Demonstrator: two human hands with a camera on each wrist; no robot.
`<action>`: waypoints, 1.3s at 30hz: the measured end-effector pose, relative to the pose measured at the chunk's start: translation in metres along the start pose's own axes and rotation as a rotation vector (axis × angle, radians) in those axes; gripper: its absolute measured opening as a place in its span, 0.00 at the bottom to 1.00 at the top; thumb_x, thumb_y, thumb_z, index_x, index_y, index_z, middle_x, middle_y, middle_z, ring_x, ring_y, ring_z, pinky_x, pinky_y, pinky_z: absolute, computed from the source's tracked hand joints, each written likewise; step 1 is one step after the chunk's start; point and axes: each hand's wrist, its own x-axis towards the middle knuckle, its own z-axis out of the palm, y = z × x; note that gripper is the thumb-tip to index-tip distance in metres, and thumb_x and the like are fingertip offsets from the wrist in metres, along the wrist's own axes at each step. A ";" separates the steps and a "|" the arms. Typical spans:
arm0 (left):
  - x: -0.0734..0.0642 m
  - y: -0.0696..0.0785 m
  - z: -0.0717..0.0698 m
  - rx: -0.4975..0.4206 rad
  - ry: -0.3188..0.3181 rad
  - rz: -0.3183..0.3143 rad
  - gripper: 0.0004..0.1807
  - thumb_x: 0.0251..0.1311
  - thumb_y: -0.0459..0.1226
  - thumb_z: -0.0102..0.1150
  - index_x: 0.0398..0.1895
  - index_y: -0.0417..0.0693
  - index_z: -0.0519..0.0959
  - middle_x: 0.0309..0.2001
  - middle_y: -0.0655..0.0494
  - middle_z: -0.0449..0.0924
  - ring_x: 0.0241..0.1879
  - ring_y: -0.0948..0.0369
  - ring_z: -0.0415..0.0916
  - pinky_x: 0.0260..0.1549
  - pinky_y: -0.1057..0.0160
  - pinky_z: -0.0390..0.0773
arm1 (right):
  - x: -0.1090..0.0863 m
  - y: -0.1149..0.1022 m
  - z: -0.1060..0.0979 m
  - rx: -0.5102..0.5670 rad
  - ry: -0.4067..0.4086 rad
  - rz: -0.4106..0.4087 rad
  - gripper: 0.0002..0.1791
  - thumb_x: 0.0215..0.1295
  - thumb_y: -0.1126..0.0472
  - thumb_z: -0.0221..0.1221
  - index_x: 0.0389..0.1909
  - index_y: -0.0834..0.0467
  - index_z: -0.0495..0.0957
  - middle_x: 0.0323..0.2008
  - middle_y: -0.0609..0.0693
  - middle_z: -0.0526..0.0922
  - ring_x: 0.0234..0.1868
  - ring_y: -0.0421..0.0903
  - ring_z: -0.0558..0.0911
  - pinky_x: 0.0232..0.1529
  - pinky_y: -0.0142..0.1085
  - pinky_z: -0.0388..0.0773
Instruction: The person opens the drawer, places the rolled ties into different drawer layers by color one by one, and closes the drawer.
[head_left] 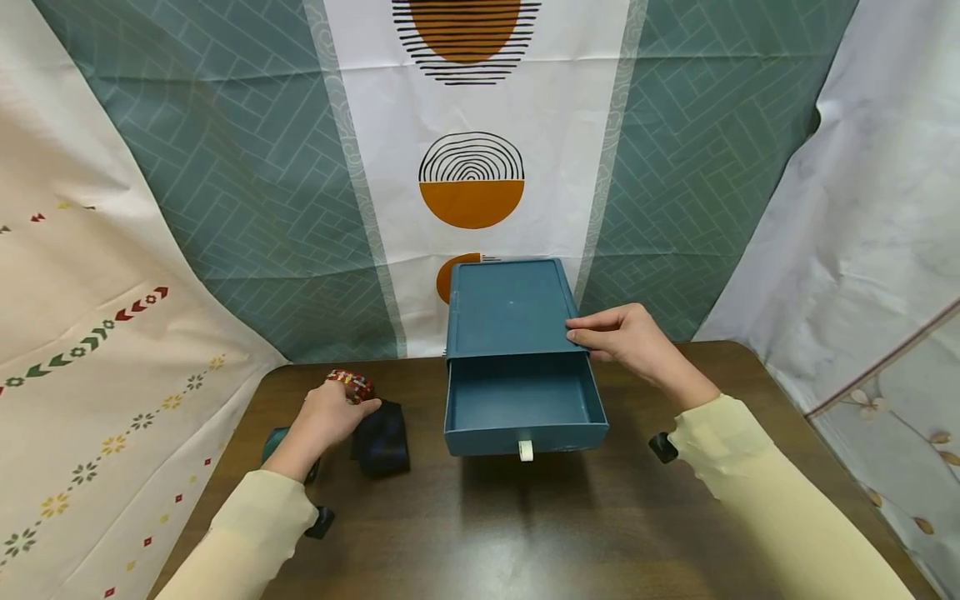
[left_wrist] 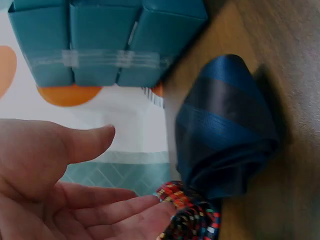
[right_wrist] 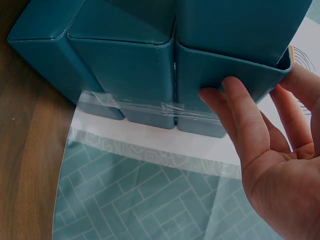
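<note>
My left hand [head_left: 327, 414] is at the table's back left, beside a rolled tie with a red, yellow and dark pattern [head_left: 351, 383]. In the left wrist view its fingers are fairly straight, fingertips right at the patterned tie [left_wrist: 192, 215], thumb held apart. Next to it lies a rolled tie [left_wrist: 225, 120] with blue and black stripes. My right hand [head_left: 626, 337] touches the right side of a teal drawer box [head_left: 513, 308], fingers spread and slightly bent around the top unit's edge [right_wrist: 230, 70]. The box's top drawer [head_left: 525, 437] is pulled out, its inside bare, with a pale pull tab in front.
Beneath my left forearm a teal item [head_left: 272, 442] shows partly, mostly hidden by the arm. The drawer box has three stacked units bound with clear tape [right_wrist: 150, 106]. A patterned cloth [head_left: 300, 208] hangs behind the brown table [head_left: 420, 533].
</note>
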 end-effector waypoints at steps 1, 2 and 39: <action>0.001 -0.003 0.001 0.011 -0.014 0.000 0.32 0.54 0.61 0.56 0.36 0.38 0.78 0.38 0.39 0.78 0.37 0.44 0.75 0.28 0.56 0.75 | 0.000 0.000 0.000 -0.001 0.000 -0.002 0.23 0.54 0.46 0.66 0.50 0.50 0.81 0.51 0.51 0.82 0.49 0.43 0.82 0.51 0.48 0.77; 0.001 -0.006 0.002 0.017 -0.031 -0.002 0.32 0.54 0.62 0.55 0.35 0.38 0.77 0.37 0.39 0.78 0.37 0.43 0.74 0.29 0.55 0.75 | 0.000 -0.001 0.000 -0.003 0.001 -0.003 0.23 0.54 0.46 0.66 0.50 0.50 0.81 0.51 0.51 0.82 0.49 0.43 0.82 0.51 0.48 0.77; 0.007 -0.021 0.043 -0.193 -0.165 -0.140 0.33 0.58 0.54 0.57 0.46 0.28 0.70 0.31 0.42 0.71 0.22 0.50 0.77 0.19 0.56 0.81 | 0.000 -0.001 0.001 0.005 0.013 0.003 0.23 0.53 0.46 0.66 0.49 0.51 0.82 0.49 0.51 0.83 0.48 0.43 0.82 0.51 0.48 0.78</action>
